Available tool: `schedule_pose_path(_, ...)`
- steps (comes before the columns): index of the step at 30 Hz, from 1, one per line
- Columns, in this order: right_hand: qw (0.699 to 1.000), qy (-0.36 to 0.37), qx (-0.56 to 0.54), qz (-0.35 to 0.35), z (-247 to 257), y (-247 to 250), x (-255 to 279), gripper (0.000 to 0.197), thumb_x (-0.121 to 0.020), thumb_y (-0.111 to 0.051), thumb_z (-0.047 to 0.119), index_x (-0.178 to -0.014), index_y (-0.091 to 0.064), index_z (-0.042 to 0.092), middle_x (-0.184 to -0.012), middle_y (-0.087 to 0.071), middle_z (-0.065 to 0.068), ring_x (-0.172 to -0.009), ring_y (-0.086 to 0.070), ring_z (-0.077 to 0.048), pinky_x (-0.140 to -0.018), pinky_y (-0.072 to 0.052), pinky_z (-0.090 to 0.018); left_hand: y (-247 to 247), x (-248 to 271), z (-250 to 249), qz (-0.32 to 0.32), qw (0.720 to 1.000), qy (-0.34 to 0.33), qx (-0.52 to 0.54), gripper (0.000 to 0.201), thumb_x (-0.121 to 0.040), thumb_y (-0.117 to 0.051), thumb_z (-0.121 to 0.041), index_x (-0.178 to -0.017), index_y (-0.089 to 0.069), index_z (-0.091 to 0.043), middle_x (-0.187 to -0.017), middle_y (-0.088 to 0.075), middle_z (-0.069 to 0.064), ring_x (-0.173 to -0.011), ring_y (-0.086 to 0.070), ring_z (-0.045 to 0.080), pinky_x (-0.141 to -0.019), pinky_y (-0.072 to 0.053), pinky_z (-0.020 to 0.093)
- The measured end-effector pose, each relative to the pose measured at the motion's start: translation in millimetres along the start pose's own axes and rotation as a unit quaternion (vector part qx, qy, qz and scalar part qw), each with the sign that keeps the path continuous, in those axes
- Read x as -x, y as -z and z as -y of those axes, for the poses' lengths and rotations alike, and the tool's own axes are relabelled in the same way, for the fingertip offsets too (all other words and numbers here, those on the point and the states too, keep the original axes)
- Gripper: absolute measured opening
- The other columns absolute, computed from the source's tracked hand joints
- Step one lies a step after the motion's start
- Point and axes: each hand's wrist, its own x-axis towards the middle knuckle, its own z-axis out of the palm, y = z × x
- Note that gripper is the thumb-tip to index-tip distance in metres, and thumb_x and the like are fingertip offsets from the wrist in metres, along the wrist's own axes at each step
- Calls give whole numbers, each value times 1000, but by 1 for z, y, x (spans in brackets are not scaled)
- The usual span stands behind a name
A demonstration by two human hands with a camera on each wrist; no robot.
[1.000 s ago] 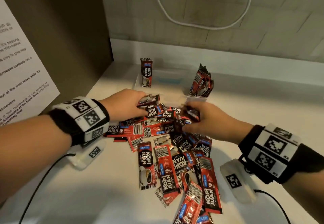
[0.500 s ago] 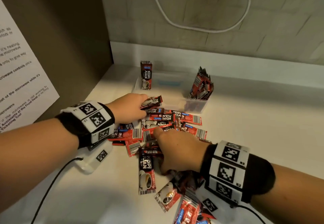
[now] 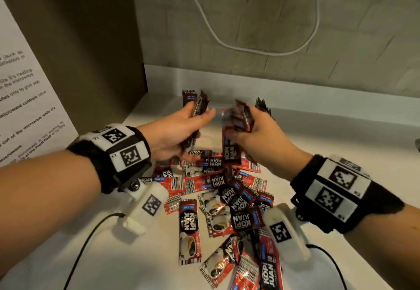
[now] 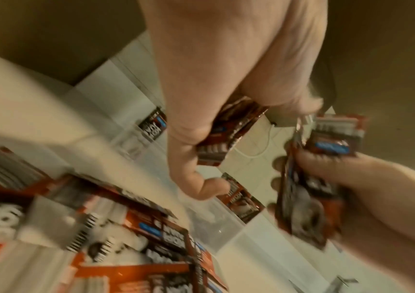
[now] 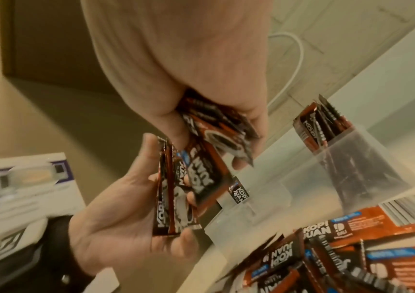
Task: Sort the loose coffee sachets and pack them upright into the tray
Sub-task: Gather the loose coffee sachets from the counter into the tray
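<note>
A few sachets (image 3: 197,110) are gripped upright in the left hand (image 3: 172,135), thumb and fingers curled round them. A second bunch (image 3: 238,121) is clamped in the right hand (image 3: 256,135). Both hands are held close together, not touching, above the pile (image 3: 218,189) of loose sachets spread flat over the middle of the counter (image 3: 68,255). The clear tray (image 5: 367,158) is set near the counter's back edge, just behind the hands, with sachets stood upright at its left end (image 3: 188,98) and right end (image 5: 319,126).
</note>
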Motion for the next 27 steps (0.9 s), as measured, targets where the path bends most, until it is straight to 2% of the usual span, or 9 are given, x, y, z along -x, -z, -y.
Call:
schedule_pose_path(2,997,-18,-64,-44,3,1,-8,23,-88,-64,8,-102,-57,24,-95,-68,-5,-82,-65,-27,-72,-55,-51,-7,-3,1,56,998,-12,29,90,-40,-76,-72,-118,-44,-40,-103,-55,-6,-88,-53,9,-75,-54,42)
schedule_pose_path(4,991,-37,-112,-58,3,0,-15,24,-91,-61,10,-113,-56,16,-101,-69,-11,-90,-66,-34,-80,-54,-55,-15,-10,4,104,993,-18,54,105,-31,-90,-61,-123,-42,-42,-100,-70,-10,-93,-67,12,-80,-54,45)
schedule_pose_path(8,964,-71,-256,-6,3,-4,-21,35,-96,-53,21,-130,-48,14,-116,-66,-7,-106,-65,-22,-90,-54,-37,-33,-17,-1,109,990,-26,86,96,-60,-78,-7,-138,-31,-36,-105,-71,-3,-98,-68,23,-81,-54,49)
schedule_pose_path(10,953,-102,-284,25,-1,-3,-22,69,-89,-54,47,-145,-27,17,-135,-55,-9,-119,-58,-21,-97,-50,-38,-38,-20,-2,109,990,-33,85,91,-58,-73,-6,-135,-33,-33,-106,-69,-1,-99,-67,24,-77,-55,49)
schedule_pose_path(12,952,-114,-279,52,-5,-2,-25,86,-78,-52,69,-141,-30,15,-132,-55,-15,-114,-62,-22,-90,-53,-37,-41,-24,-1,120,988,-40,91,84,-61,-73,-6,-132,-38,-32,-110,-66,2,-104,-64,27,-75,-57,49)
schedule_pose_path(16,931,-129,-325,102,-8,-2,-28,88,-66,-43,80,-124,-56,15,-119,-65,-13,-111,-64,-22,-91,-50,-35,-43,-30,0,113,987,-60,102,48,-74,-68,-2,-115,-54,-24,-86,-73,-5,-85,-70,17,-65,-60,41)
schedule_pose_path(20,948,-79,-291,106,-13,3,-30,71,-73,-29,77,-112,-64,29,-120,-66,-7,-115,-61,-19,-100,-46,-38,-39,-40,3,92,990,-53,92,23,-78,-69,-6,-98,-65,-17,-90,-69,6,-91,-68,27,-76,-55,53)
schedule_pose_path(24,975,-30,-222,-11,-12,13,-37,77,-75,-41,76,-135,-39,28,-121,-57,2,-112,-58,-17,-95,-47,-39,-37,-57,-7,33,991,-72,104,14,-85,-67,-6,-96,-67,-15,-86,-71,7,-91,-68,28,-70,-58,46)
schedule_pose_path(27,972,40,-152,-175,-13,31,-45,55,-80,-52,62,-119,-43,24,-106,-53,2,-96,-54,-14,-81,-45,-33,-33,-80,-22,-51,989,-105,95,15,-84,-71,-10,-91,-62,-20,-76,-70,2,-82,-68,25,-66,-55,39)
